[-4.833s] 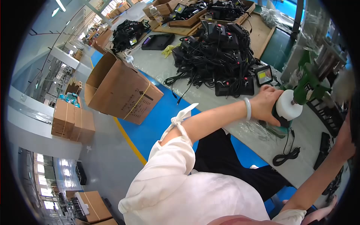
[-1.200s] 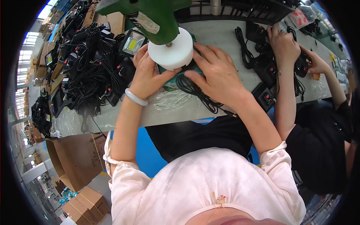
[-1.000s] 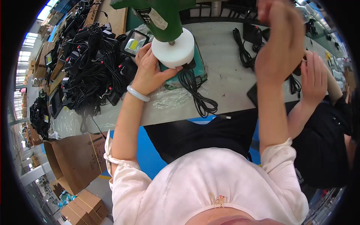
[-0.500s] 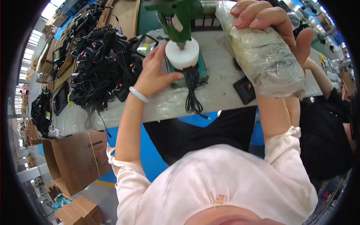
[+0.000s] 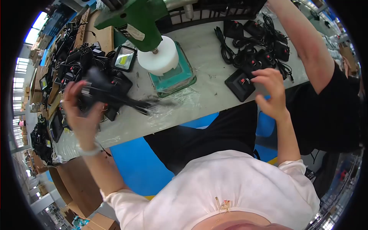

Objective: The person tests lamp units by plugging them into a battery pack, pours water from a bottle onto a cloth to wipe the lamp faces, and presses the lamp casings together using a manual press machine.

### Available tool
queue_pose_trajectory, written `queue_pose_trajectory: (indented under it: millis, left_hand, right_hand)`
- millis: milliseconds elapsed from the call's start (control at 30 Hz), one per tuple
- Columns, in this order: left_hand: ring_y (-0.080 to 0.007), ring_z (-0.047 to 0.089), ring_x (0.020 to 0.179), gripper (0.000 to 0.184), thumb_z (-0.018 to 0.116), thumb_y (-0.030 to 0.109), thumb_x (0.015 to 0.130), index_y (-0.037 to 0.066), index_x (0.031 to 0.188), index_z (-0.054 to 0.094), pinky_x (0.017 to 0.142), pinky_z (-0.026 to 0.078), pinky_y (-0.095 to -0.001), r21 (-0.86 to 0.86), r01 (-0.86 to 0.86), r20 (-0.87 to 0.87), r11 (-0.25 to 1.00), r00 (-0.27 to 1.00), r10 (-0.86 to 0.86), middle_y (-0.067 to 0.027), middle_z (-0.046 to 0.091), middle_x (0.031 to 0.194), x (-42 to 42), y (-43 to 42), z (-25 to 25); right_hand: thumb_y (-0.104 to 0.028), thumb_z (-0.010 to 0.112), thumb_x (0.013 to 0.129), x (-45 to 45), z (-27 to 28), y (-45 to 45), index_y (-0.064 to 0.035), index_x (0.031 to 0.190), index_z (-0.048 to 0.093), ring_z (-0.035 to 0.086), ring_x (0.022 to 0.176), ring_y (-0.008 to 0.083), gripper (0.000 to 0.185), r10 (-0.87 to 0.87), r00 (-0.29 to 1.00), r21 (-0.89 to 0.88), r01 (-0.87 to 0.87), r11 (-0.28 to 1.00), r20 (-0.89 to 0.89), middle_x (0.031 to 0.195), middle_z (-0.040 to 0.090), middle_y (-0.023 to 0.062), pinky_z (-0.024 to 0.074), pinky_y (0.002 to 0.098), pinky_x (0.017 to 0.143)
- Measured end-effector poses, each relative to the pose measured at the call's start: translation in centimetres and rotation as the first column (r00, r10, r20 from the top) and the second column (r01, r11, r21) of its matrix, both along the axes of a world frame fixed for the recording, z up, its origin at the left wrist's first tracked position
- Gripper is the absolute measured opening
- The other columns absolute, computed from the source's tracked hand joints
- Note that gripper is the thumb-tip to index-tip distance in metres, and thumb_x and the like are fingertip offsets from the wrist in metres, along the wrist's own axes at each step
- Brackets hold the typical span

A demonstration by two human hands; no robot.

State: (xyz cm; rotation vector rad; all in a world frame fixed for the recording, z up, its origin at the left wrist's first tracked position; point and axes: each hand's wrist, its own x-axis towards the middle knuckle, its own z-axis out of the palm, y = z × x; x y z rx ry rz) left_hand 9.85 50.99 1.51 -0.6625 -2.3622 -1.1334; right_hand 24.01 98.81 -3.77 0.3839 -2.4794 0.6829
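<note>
My left hand [image 5: 82, 119], smeared by motion, grips a black device with a cable [image 5: 101, 86] at the left, its cord trailing to the right. Fingers apart, my right hand [image 5: 271, 91] hovers at the right edge of a black square device with a red switch [image 5: 237, 87]; I cannot tell whether the fingertips touch it. Between the hands stands a green press [image 5: 143, 27]. Its round white pressing block [image 5: 159, 57] sits over a teal base plate [image 5: 176, 81], with no device showing beneath. A small lamp with a yellow panel [image 5: 124, 58] lies left of the block.
Black devices with tangled cables [image 5: 78, 61] are heaped at the left. Several more corded devices [image 5: 264, 57] lie at the right. Another person's arm [image 5: 310, 42] reaches over the table's right end. A cardboard box [image 5: 78, 180] stands below the left table edge.
My right hand has left the plastic-wrapped handle and come down beside the square device. My left hand has moved left from the press with a device. The corded device under the block is gone.
</note>
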Motion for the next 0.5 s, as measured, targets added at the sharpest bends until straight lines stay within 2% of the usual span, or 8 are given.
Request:
queue_pose_trajectory:
  millis: [67,100,200,300,367,400,433,500]
  left_hand:
    - [-0.0225,0.055,0.127,0.066,0.082,0.012,0.084,0.0,0.14,0.049,0.109,0.042,-0.0356,-0.09,-0.279,-0.02,0.956,0.96,0.279,-0.014,0.059,0.135,-4.8,-6.5,2.6]
    - [-0.0219,0.054,0.127,0.059,0.081,0.014,0.088,-0.002,0.137,0.053,0.106,0.044,-0.0333,0.012,-0.303,0.083,0.953,0.95,0.301,-0.0153,0.058,0.136,-7.9,-9.4,3.4]
    - [-0.0221,0.056,0.125,0.056,0.078,0.019,0.091,-0.005,0.136,0.055,0.104,0.047,-0.0329,-0.288,-0.381,-0.084,0.879,0.924,0.373,-0.0173,0.059,0.135,-13.8,-14.2,5.3]
    - [-0.0249,0.057,0.126,0.053,0.072,0.019,0.094,-0.005,0.138,0.054,0.105,0.045,-0.0347,-0.532,-0.67,-0.411,0.518,0.739,0.533,-0.0197,0.059,0.134,-18.3,-21.5,3.8]
    - [-0.0283,0.055,0.128,0.047,0.067,0.017,0.096,-0.005,0.136,0.056,0.108,0.043,-0.0361,-0.429,-0.724,-0.607,0.54,0.674,0.421,-0.0213,0.059,0.135,-12.3,-14.8,4.8]
    - [-0.0282,0.056,0.127,0.042,0.065,0.013,0.096,-0.004,0.134,0.059,0.108,0.043,-0.0371,-0.167,-0.49,-0.444,0.856,0.812,0.378,-0.0191,0.061,0.133,-7.5,-6.8,4.4]
    - [-0.0271,0.06,0.121,0.039,0.067,0.008,0.093,-0.003,0.13,0.061,0.105,0.046,-0.0363,-0.232,-0.559,-0.464,0.796,0.783,0.414,-0.0157,0.063,0.131,-3.0,-0.9,3.6]
    - [-0.0257,0.064,0.112,0.038,0.073,0.007,0.087,0.002,0.124,0.065,0.097,0.047,-0.0393,-0.152,-0.089,-0.282,0.984,0.958,0.043,-0.012,0.067,0.126,3.7,9.5,0.1]
  right_hand:
    - [0.003,0.068,0.072,0.6,-0.1,-1.5,-0.0063,0.112,0.069,0.061,0.106,0.0317,0.041,-0.023,0.999,0.126,0.018,0.992,0.038,0.118,0.067,0.0115,0.0468,0.0416,0.093]
    - [0.002,0.07,0.072,0.4,-0.4,-2.2,-0.0067,0.113,0.069,0.061,0.105,0.0317,0.041,-0.034,0.999,0.132,0.031,0.991,0.021,0.119,0.066,0.0114,0.0465,0.0417,0.093]
    - [-0.006,0.076,0.075,-0.8,-2.4,-4.6,-0.0076,0.116,0.069,0.061,0.104,0.0308,0.042,-0.077,0.996,0.134,0.081,0.988,-0.038,0.123,0.065,0.0115,0.0461,0.0424,0.093]
    - [-0.003,0.074,0.077,-2.1,-3.1,-7.3,-0.0069,0.115,0.069,0.062,0.102,0.0296,0.039,-0.118,0.987,0.029,0.121,0.992,-0.108,0.118,0.067,0.0101,0.0475,0.0408,0.088]
    - [-0.001,0.072,0.077,-1.6,-2.9,-6.0,-0.0069,0.114,0.068,0.063,0.1,0.0293,0.037,-0.154,0.97,-0.029,0.151,0.988,-0.19,0.114,0.068,0.0091,0.0475,0.0403,0.086]
    - [0.0,0.071,0.077,-1.3,-3.0,-5.0,-0.0069,0.113,0.068,0.063,0.099,0.0292,0.037,-0.178,0.957,-0.056,0.169,0.984,-0.231,0.112,0.069,0.0086,0.0475,0.04,0.085]
    - [0.004,0.067,0.078,-1.2,-3.2,-3.5,-0.0073,0.108,0.07,0.063,0.096,0.0282,0.032,-0.243,0.938,-0.031,0.243,0.969,-0.248,0.108,0.07,0.0074,0.0473,0.0399,0.084]
    - [0.006,0.065,0.079,-1.3,-3.4,-0.2,-0.0077,0.103,0.071,0.063,0.094,0.0275,0.029,-0.322,0.919,0.009,0.333,0.943,-0.226,0.108,0.07,0.007,0.0474,0.0394,0.083]
